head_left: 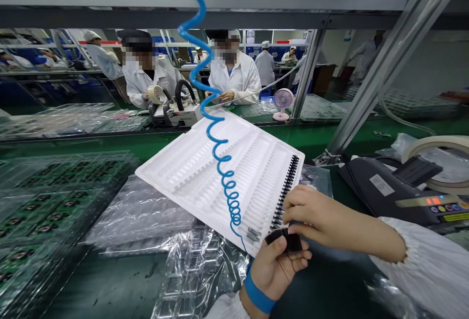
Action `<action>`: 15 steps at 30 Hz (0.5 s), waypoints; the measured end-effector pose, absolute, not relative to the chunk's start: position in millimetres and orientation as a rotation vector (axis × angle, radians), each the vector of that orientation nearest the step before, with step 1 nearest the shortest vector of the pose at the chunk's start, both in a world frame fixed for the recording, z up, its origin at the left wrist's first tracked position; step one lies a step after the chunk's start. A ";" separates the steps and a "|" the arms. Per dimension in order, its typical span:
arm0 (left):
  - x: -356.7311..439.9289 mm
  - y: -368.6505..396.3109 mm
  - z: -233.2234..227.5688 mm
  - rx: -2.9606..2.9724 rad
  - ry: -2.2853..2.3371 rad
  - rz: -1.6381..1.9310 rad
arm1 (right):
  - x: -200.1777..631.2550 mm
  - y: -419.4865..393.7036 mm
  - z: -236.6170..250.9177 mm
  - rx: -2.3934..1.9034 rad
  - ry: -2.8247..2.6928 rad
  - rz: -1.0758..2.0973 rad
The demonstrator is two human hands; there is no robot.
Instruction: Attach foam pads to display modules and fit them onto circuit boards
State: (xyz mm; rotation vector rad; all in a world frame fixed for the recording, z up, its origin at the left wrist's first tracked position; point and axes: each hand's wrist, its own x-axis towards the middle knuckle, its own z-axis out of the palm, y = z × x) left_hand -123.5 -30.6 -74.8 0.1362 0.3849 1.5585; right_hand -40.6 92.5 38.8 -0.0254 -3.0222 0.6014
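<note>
My left hand (pixel 273 271), with a blue band (pixel 259 293) round its wrist, holds a small glossy black rectangular part (pixel 292 241) between thumb and fingers. Just above it, my right hand (pixel 311 211) has its fingers curled and pinched together at the part's upper edge. What lies between those fingertips is hidden. Both hands are over the near right corner of a white slotted tray (pixel 205 158). Along the tray's right side runs a row of black pieces (pixel 287 187). Several small metallic-looking pieces (pixel 252 234) lie in its near corner.
A coiled blue cord (pixel 223 158) hangs across the tray. Stacked green circuit boards (pixel 47 202) and clear plastic trays (pixel 142 211) stand left. On the right are a dark tape dispenser (pixel 381 187) and a metal post (pixel 388 60). Co-workers (pixel 238 72) sit opposite, near a pink fan (pixel 283 101).
</note>
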 end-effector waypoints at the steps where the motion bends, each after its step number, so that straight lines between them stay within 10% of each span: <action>1: -123.1 -30.3 -74.3 0.135 0.392 1.569 | -38.8 89.9 37.4 -0.072 -3.000 0.657; 15: -125.7 -31.4 -78.4 0.271 0.589 1.562 | -35.0 70.2 13.2 0.053 -3.090 0.557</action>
